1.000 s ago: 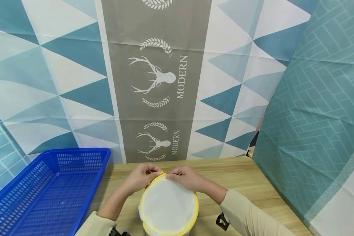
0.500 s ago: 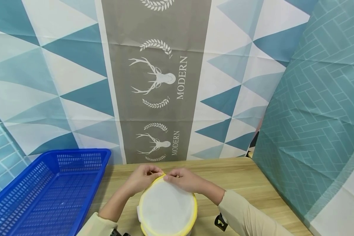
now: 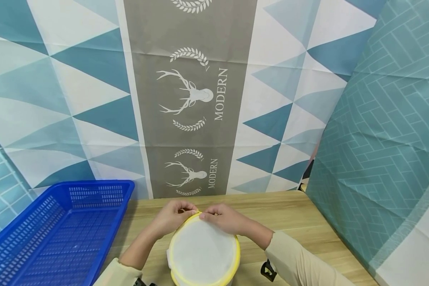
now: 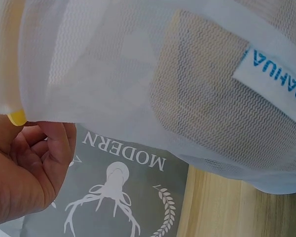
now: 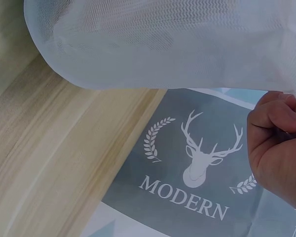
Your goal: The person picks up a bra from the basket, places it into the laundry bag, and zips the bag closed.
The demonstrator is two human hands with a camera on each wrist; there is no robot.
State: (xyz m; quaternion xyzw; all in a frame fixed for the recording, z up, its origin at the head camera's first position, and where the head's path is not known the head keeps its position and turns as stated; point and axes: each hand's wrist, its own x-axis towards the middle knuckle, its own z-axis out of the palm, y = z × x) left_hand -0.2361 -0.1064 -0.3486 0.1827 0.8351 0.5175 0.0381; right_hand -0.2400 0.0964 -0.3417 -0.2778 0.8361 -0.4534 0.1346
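Note:
A round, white mesh laundry bag point(image 3: 204, 251) with a yellow rim stands at the table's front, its flat top facing up in the head view. My left hand point(image 3: 171, 216) pinches the far edge of the yellow rim. Close beside it, my right hand point(image 3: 226, 219) pinches the same edge between thumb and fingers. From the left wrist, a small yellow piece point(image 4: 18, 117) shows at the rim above the left hand, and a white label point(image 4: 271, 74) with blue letters sits on the mesh side. The fingertips are partly hidden by the bag in both wrist views.
A blue perforated plastic basket point(image 3: 68, 242) stands on the left. Beneath the bag lies a wood-grain table point(image 3: 282, 210). Patterned cloth point(image 3: 186, 119) with deer prints hangs behind it, and a teal cloth point(image 3: 386, 139) hangs at the right.
The bag's top and the right hand have shifted slightly left since a second ago. Both hands keep pinching the far edge of the rim. The basket has not moved.

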